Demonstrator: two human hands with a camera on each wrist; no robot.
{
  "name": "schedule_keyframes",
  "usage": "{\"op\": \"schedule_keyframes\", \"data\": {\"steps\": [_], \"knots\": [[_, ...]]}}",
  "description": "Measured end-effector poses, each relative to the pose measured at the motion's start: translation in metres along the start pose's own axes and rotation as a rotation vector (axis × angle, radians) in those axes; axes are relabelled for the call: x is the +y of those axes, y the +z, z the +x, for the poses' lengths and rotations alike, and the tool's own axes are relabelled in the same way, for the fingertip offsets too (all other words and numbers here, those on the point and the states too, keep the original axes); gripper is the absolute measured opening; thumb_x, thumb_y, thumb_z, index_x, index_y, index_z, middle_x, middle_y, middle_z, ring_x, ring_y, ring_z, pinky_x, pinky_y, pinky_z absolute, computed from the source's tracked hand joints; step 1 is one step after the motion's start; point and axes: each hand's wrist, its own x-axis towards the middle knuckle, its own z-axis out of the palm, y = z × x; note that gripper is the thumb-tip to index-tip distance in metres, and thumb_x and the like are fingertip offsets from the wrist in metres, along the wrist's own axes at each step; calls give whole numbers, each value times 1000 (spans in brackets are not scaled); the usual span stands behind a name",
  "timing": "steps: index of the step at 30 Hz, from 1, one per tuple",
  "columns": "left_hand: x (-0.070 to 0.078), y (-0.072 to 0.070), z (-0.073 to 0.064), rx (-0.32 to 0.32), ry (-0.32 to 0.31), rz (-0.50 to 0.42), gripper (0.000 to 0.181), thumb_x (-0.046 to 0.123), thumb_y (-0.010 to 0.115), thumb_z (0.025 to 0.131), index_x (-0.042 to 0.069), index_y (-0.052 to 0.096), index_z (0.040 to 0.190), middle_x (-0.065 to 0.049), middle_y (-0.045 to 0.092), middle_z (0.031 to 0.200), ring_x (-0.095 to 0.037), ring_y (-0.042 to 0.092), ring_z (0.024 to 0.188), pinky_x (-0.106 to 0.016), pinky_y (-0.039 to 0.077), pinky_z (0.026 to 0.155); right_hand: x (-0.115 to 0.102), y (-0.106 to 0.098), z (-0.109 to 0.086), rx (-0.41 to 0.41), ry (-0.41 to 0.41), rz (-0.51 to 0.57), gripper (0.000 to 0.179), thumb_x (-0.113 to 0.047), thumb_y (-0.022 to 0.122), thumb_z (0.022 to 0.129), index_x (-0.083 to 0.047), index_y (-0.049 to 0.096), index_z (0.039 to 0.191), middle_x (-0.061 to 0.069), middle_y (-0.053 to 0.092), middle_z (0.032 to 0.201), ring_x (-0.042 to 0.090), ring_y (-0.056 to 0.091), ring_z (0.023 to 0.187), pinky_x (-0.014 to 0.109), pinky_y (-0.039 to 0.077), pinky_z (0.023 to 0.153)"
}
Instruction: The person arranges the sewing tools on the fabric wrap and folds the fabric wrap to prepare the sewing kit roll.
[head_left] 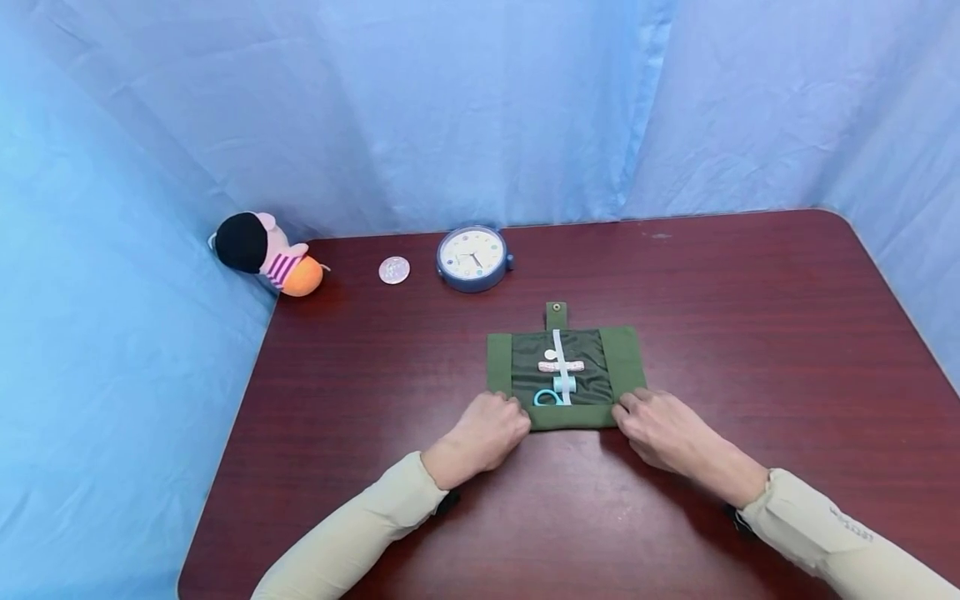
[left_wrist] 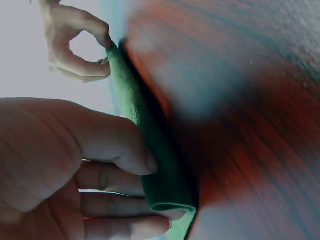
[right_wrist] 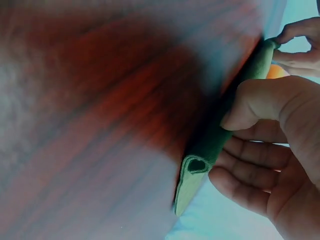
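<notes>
A green cloth sewing roll [head_left: 621,358] lies unfolded on the table, its snap strap [head_left: 556,315] pointing away from me. A white elastic band [head_left: 558,342] inside crosses a white button [head_left: 551,355], a pinkish printed strip [head_left: 573,366], a light blue spool [head_left: 571,384] and a teal ring handle [head_left: 546,392]. My left hand [head_left: 491,429] pinches the near left corner; my right hand [head_left: 663,429] pinches the near right one. Between them the near edge is turned over in a fold. Both wrist views show its rolled end, the left [left_wrist: 170,200] and the right [right_wrist: 197,164], with thumb on top.
A blue-rimmed round clock [head_left: 472,257] lies near the table's back edge. Left of it are a pale shiny disc [head_left: 394,270] and, at the back left corner, a plush toy [head_left: 281,258]. Blue curtains [head_left: 480,108] hang around the dark red table [head_left: 360,358].
</notes>
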Motion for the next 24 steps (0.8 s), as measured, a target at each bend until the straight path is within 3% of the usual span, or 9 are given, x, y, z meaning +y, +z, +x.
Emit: {"op": "schedule_keyframes", "data": {"steps": [6,12,16,20,24], "knots": [[-2,-1,0,-22,-6,-41,22,19,70,87,26,69,67,8,68,69,-13,63,62,-28,52,51,3,4,2,17,-20,-5,26,-11,80,62,-7,55,69,5,57,69,23,55,61,33,48,56],[-11,-5,0,-81,-17,-150,19,12,70,87,22,69,70,6,70,71,-16,67,64,-31,54,52,9,11,5,44,-66,-26,26,-14,78,63,-7,54,69,5,56,66,22,53,59,32,46,56],[-20,-5,-1,-91,-16,-239,14,9,68,86,18,70,76,2,72,76,-19,70,68,-33,56,57,20,13,4,45,-47,108,21,-13,76,62,-8,57,72,0,55,67,19,53,60,33,47,57],[-32,-5,-3,-109,-9,-401,14,8,65,89,15,66,77,0,72,75,-21,70,69,-36,56,61,31,11,2,31,7,292,13,-8,71,66,-11,65,77,-6,55,70,12,54,63,33,49,60],[-45,-3,-5,-139,14,-573,19,2,60,90,13,62,75,3,60,65,-13,58,60,-32,51,59,39,6,0,-12,62,425,14,-7,75,72,-14,72,84,-9,62,79,3,58,69,27,52,63]]}}
